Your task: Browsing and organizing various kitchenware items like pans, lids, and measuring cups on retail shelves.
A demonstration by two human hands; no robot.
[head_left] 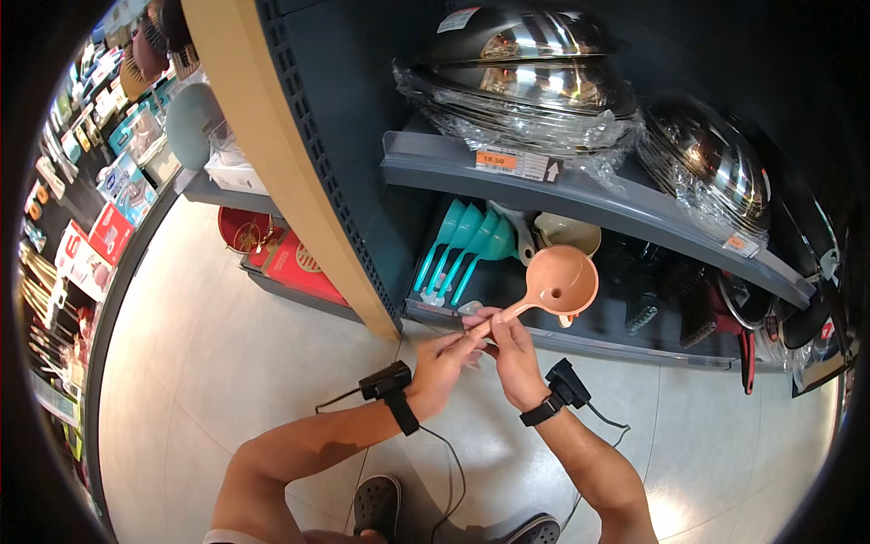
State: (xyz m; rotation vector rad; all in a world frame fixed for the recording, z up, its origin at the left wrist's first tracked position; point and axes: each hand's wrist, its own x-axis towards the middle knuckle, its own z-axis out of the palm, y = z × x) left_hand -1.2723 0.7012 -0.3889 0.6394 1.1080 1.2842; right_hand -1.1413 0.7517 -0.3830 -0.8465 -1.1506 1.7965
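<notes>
Both hands are on the handle of a peach-orange plastic funnel ladle (pixel 563 279), which has a round bowl with a small hole in it. My left hand (pixel 442 364) pinches the handle's end, and my right hand (pixel 513 350) grips it nearer the bowl. Black devices with cables are strapped at both wrists. Just beyond the hands, several teal plastic ladles (pixel 469 234) lie in a row on the lower shelf (pixel 435 309). A cream-coloured bowl or ladle (pixel 574 231) is behind the peach one.
The upper shelf (pixel 442 170) juts out above, with stacked shiny metal lids (pixel 544 88) in plastic wrap. A wooden post (pixel 272 149) stands at left, beside red boxes (pixel 306 268). Pans with a red handle (pixel 747 360) are at right. Shoes (pixel 377 506) stand on the tiled floor.
</notes>
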